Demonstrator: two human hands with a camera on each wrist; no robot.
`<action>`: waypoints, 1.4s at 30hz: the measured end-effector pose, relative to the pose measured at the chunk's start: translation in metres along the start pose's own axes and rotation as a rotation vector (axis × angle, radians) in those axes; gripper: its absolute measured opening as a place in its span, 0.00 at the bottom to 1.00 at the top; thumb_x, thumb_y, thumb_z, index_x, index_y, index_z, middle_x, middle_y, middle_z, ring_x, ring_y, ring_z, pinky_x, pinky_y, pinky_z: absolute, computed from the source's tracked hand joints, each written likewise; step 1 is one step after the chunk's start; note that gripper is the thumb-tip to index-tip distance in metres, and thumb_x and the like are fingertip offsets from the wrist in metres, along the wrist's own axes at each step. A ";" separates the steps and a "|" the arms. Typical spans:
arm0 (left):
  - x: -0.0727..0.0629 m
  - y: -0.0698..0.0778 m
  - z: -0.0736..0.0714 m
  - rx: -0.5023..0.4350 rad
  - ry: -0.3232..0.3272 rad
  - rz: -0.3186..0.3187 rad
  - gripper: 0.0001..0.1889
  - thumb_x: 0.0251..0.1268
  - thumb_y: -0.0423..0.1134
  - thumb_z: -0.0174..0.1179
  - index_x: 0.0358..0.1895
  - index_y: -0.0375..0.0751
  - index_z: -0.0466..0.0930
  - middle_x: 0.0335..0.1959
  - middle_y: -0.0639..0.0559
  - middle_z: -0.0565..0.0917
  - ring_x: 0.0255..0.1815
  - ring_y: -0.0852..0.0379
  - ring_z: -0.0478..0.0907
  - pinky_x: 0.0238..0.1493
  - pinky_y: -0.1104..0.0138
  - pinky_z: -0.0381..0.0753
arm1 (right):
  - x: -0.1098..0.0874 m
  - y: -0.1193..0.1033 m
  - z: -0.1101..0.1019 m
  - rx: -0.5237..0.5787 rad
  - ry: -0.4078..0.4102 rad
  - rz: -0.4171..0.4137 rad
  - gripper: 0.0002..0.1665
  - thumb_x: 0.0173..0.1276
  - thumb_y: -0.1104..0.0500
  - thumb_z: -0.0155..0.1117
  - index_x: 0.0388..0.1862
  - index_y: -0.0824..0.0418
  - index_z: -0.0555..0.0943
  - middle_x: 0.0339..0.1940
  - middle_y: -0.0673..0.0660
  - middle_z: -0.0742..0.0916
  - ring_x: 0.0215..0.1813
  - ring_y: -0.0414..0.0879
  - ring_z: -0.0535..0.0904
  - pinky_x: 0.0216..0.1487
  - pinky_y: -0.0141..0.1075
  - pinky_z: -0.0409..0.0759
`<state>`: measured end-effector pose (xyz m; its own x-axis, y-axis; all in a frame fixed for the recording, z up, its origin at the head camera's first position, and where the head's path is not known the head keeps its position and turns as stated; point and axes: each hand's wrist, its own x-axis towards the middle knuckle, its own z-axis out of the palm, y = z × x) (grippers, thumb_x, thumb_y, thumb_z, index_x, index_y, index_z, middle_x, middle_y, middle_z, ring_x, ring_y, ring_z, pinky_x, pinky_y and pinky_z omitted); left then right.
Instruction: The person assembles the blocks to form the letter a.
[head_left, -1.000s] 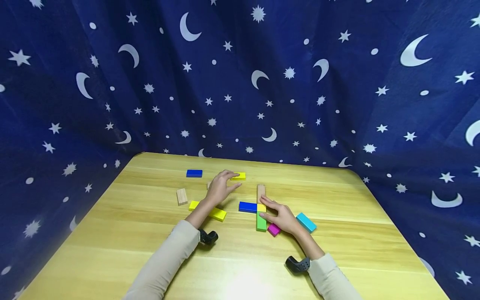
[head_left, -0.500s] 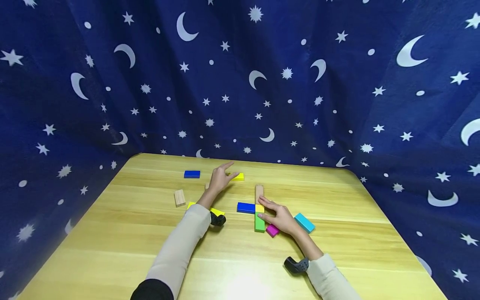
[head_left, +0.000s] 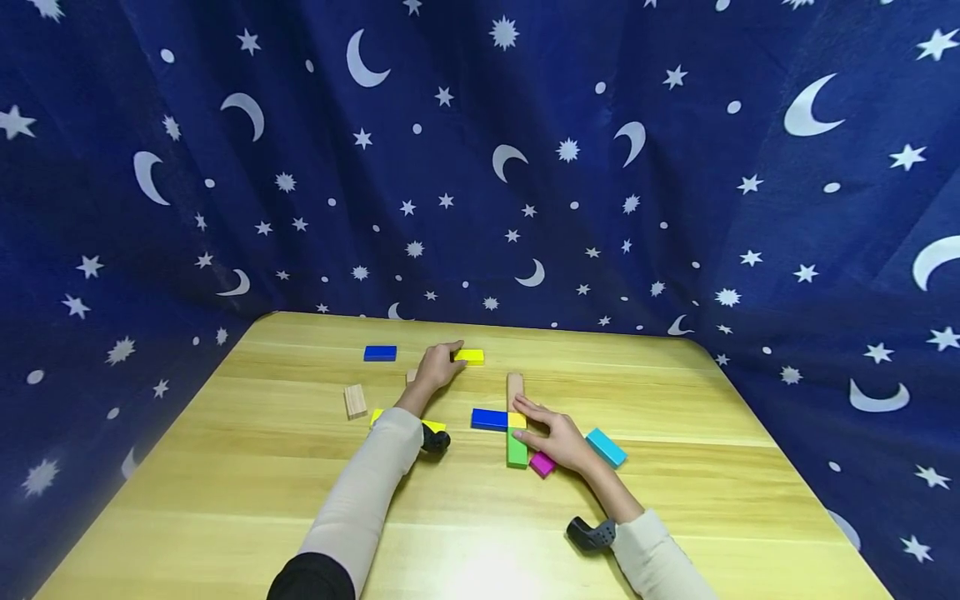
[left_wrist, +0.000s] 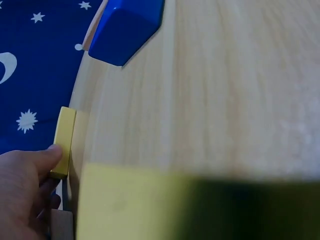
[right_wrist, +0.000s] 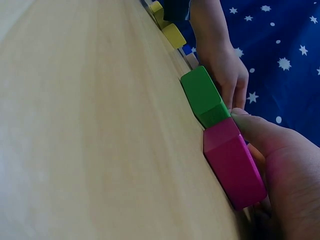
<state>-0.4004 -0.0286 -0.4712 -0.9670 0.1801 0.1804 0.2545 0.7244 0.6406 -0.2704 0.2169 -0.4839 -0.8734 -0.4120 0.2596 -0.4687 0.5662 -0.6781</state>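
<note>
Toward the back of the table, my left hand (head_left: 433,368) pinches the left end of a yellow block (head_left: 472,357). The left wrist view shows the thumb (left_wrist: 47,156) against that block's side. My right hand (head_left: 561,437) rests over a joined group of blocks, fingers spread. Its fingertips touch the plain wooden block (head_left: 514,385), and its thumb lies at the top of the green block (head_left: 517,452). Between them sits a small orange-yellow piece (head_left: 517,420), with a blue block (head_left: 489,419) against its left. A magenta block (right_wrist: 235,165) lies under the right hand, close to the green one.
A cyan block (head_left: 606,447) lies right of the right hand. Another blue block (head_left: 380,353) and a wooden block (head_left: 356,402) lie at the left. Yellow pieces (head_left: 435,427) are partly hidden under the left forearm. A starry curtain (head_left: 480,167) hangs behind the table (head_left: 247,467).
My left hand has come down at the yellow block's left end, its thumb and fingers closing from a wide spread to a pinch. The right hand holds its place.
</note>
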 end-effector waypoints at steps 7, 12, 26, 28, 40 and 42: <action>-0.001 -0.001 0.000 0.024 -0.007 0.023 0.23 0.61 0.34 0.61 0.61 0.42 0.72 0.60 0.45 0.73 0.62 0.46 0.66 0.61 0.58 0.65 | 0.000 0.001 0.001 -0.013 0.004 -0.010 0.33 0.62 0.49 0.64 0.64 0.59 0.70 0.67 0.53 0.69 0.67 0.57 0.61 0.64 0.52 0.59; -0.003 -0.003 -0.001 0.034 -0.014 0.048 0.23 0.60 0.34 0.61 0.60 0.42 0.73 0.60 0.45 0.73 0.62 0.47 0.67 0.61 0.58 0.65 | 0.000 0.001 0.001 -0.011 0.004 -0.012 0.34 0.61 0.48 0.64 0.64 0.59 0.71 0.67 0.53 0.69 0.67 0.57 0.61 0.64 0.51 0.59; -0.017 0.008 -0.006 -0.073 -0.074 0.256 0.19 0.58 0.33 0.63 0.54 0.42 0.79 0.54 0.45 0.78 0.57 0.48 0.72 0.54 0.59 0.73 | 0.001 0.003 0.000 0.002 -0.007 0.017 0.34 0.61 0.45 0.63 0.64 0.57 0.71 0.67 0.51 0.69 0.68 0.54 0.61 0.65 0.50 0.58; -0.018 0.009 -0.005 -0.081 -0.108 0.274 0.18 0.57 0.33 0.64 0.53 0.42 0.80 0.53 0.45 0.79 0.56 0.48 0.73 0.53 0.60 0.74 | 0.001 0.004 0.000 -0.002 -0.008 0.007 0.34 0.62 0.45 0.63 0.64 0.57 0.71 0.67 0.51 0.69 0.68 0.55 0.61 0.64 0.51 0.58; -0.020 0.012 0.004 -0.043 -0.200 0.281 0.17 0.59 0.34 0.62 0.53 0.41 0.80 0.52 0.48 0.80 0.56 0.50 0.73 0.56 0.61 0.71 | 0.000 0.004 -0.001 0.006 -0.009 0.004 0.32 0.62 0.50 0.64 0.64 0.57 0.71 0.67 0.52 0.69 0.68 0.55 0.60 0.64 0.52 0.58; -0.019 0.012 0.006 -0.033 -0.204 0.280 0.17 0.59 0.34 0.62 0.53 0.42 0.80 0.52 0.48 0.80 0.56 0.51 0.73 0.56 0.61 0.71 | 0.001 0.003 -0.001 -0.002 -0.004 0.000 0.32 0.62 0.50 0.64 0.64 0.57 0.71 0.67 0.52 0.69 0.67 0.55 0.61 0.64 0.52 0.59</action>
<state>-0.3793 -0.0194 -0.4709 -0.8420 0.5003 0.2017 0.5073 0.6072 0.6115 -0.2726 0.2188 -0.4855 -0.8730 -0.4145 0.2569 -0.4687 0.5675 -0.6770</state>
